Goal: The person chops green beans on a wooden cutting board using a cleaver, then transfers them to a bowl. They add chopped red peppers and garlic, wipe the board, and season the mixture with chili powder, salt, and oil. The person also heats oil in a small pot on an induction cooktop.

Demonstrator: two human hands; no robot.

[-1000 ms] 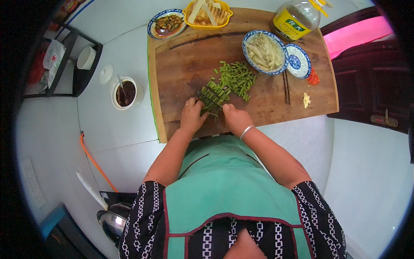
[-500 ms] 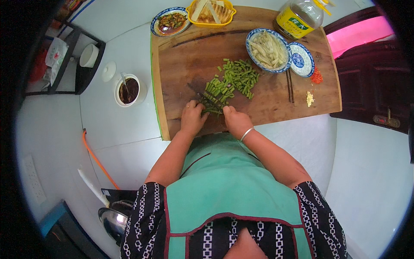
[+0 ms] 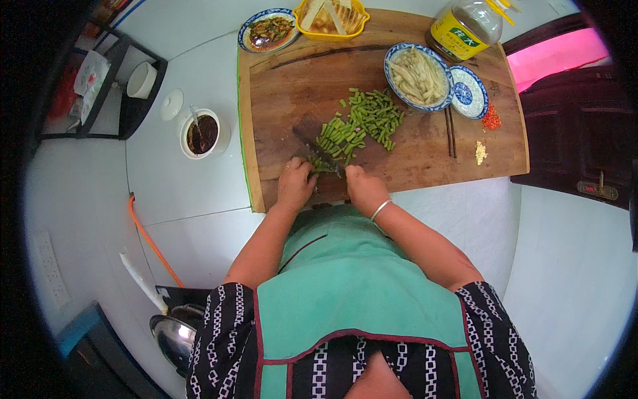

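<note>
My right hand (image 3: 367,190) is closed round the handle of a kitchen knife (image 3: 312,143), whose dark blade slants up and left across the wooden cutting board (image 3: 286,86). Close against the near side of the blade, my left hand (image 3: 296,184) has its fingers curled over a few uncut green beans (image 3: 320,164). Part of these beans is hidden by the fingers and the blade. Just beyond the knife lies a loose heap of green beans cut into short pieces (image 3: 373,114).
Along the board's far side stand a sauce plate (image 3: 268,30), a yellow basket (image 3: 332,33), a bowl of pale strips (image 3: 417,76) and an oil bottle (image 3: 463,30). Chopsticks (image 3: 450,133), minced red bits (image 3: 491,118) and pale bits (image 3: 480,152) lie right. A white sauce pot (image 3: 203,134) is left.
The knife blade has tilted, so more of its broad face shows. My hands keep nearly the same place, and the whole view has shifted slightly.
</note>
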